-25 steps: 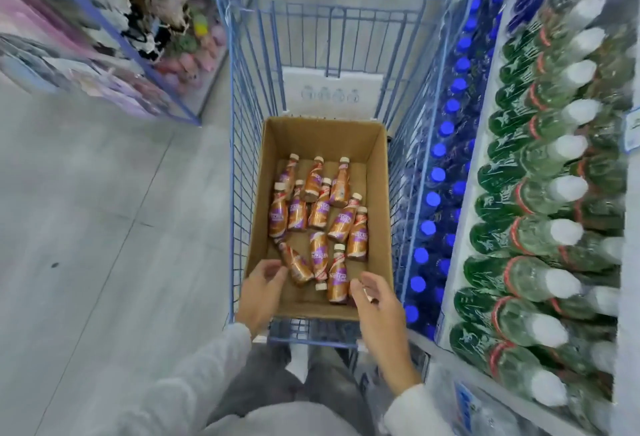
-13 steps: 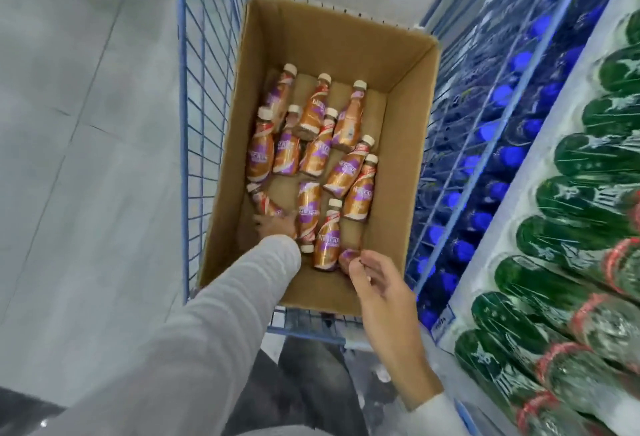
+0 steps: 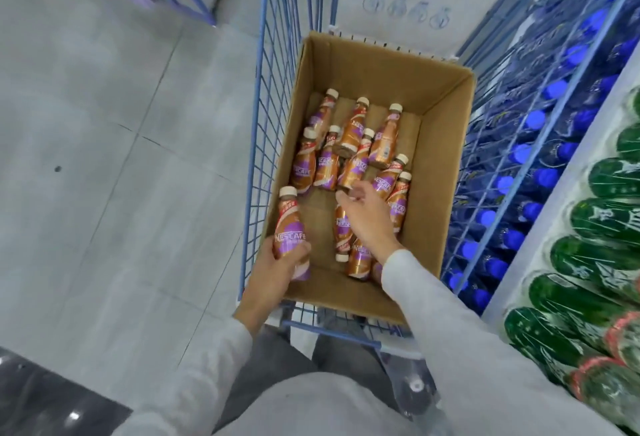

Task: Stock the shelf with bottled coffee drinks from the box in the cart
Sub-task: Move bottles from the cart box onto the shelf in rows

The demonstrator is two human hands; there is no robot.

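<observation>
- Head view: a shop aisle with a grey tiled floor [image 3: 104, 193]. A blue wire cart [image 3: 258, 124] stands close to a shelf on the person's right. That shelf holds blue-capped bottles [image 3: 533, 120], with green bottles [image 3: 595, 221] nearer the camera.
- An open cardboard box [image 3: 446, 165] sits in the cart. The loose coffee bottles [image 3: 353, 144] lie flat on its bottom, mostly side by side. Their long axes run roughly along the box, caps toward the far end and bases toward the person.
- The left hand [image 3: 273, 273] grips one coffee bottle [image 3: 291, 238] round its lower body. It is held upright, cap up, at the near-left corner of the box and against the cart's left wire wall.
- The right hand [image 3: 367, 214] is stretched over the middle of the box with its fingers loosely spread, holding nothing. Its fingertips are just at the base of a middle bottle [image 3: 356, 165], which lies straight ahead of them.
- Another bottle [image 3: 343, 227] lies under that wrist with its cap toward the person.
- By my reading, the right hand is the nearer one for the next pick, and a grip across the bottle's body from above suits how it lies.
- I cannot tell which shelf spot the coffee goes to.
</observation>
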